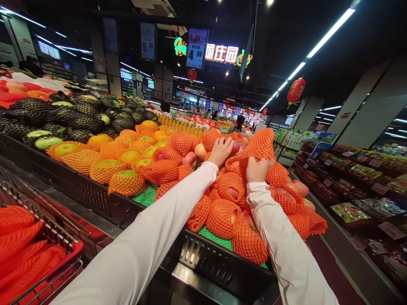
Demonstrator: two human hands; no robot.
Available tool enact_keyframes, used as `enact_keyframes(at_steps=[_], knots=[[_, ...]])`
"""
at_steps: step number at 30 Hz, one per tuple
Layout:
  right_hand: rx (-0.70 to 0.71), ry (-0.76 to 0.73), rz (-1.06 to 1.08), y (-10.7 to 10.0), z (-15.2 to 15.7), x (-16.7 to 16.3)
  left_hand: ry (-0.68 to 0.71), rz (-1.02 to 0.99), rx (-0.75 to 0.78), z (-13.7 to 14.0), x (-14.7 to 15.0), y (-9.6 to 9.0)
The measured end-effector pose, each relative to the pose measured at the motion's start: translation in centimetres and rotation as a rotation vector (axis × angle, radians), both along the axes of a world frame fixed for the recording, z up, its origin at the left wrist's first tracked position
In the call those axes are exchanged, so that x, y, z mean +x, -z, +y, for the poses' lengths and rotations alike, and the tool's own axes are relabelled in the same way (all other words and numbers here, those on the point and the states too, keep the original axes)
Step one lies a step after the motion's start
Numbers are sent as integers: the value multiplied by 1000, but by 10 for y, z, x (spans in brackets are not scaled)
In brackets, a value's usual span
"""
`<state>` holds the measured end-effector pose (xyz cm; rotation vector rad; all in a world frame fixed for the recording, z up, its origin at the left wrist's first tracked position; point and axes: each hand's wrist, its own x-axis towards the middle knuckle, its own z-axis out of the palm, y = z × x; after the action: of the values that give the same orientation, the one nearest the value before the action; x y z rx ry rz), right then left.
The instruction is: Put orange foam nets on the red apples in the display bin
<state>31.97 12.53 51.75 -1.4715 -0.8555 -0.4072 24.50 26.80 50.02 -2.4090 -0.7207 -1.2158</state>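
Observation:
My left hand [220,151] reaches over the pile with its fingers curled on a red apple [235,148]. Closed in a fist, my right hand [257,169] grips an orange foam net sleeve [261,143] that stands up above it; whether fruit is inside, I cannot tell. Around both hands lie several apples in orange foam nets, such as a netted apple [231,186] just below them. A few bare apples [190,159] show left of my left hand. White sleeves cover both my arms.
Netted oranges [127,157] and dark-netted green fruit [85,113] fill the bin to the left. A black bin edge [219,262] runs along the front. A cart [74,250] with red-orange nets stands lower left. Packaged-goods shelves [359,182] line the right; people [239,123] are far back.

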Motion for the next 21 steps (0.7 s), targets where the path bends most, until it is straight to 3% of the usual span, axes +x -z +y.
enact_keyframes(at_steps=[5,10,13,16,18,21], knots=[[89,-14,32,1,1,4,66,-186,-160,-19,-21,-9],[66,41,-31,3,3,12,209,-617,-652,-27,-24,-8],[88,195,-98,4,4,14,430,-898,-1022,-29,-17,-8],[117,306,-124,6,5,14,802,-1043,-1308,-37,-13,-10],[130,310,-143,8,7,15,974,-1050,-1350,-47,-13,-12],[102,172,-136,14,13,21,1049,-1005,-1255,-63,-14,-11]])
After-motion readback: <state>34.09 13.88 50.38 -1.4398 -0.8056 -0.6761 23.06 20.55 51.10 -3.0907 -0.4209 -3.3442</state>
